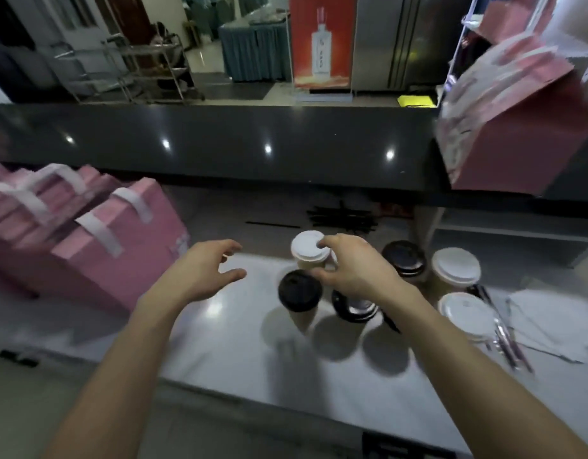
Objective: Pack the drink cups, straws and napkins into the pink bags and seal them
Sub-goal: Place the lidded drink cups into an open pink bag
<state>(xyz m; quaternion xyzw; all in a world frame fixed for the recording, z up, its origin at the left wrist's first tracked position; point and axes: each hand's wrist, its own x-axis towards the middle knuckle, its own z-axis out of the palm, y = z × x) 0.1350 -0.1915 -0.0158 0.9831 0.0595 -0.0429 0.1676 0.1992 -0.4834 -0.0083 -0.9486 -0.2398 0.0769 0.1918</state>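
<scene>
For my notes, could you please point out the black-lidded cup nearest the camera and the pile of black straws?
Black-lidded cup [299, 290], head view, on its lid.
Black straws [342, 220], head view, middle of pile.

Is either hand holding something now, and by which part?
The left hand holds nothing. The right hand grips the white-lidded cup by its lid rim and upper side.

We could not tell whether the right hand [352, 270] gripped the white-lidded cup [309, 251]; it hid a cup behind it. Right of that cup, a pink bag [514, 127] was blurred and cut by the edge. Beyond the cup, dark straws [342, 218] smeared together.
</scene>
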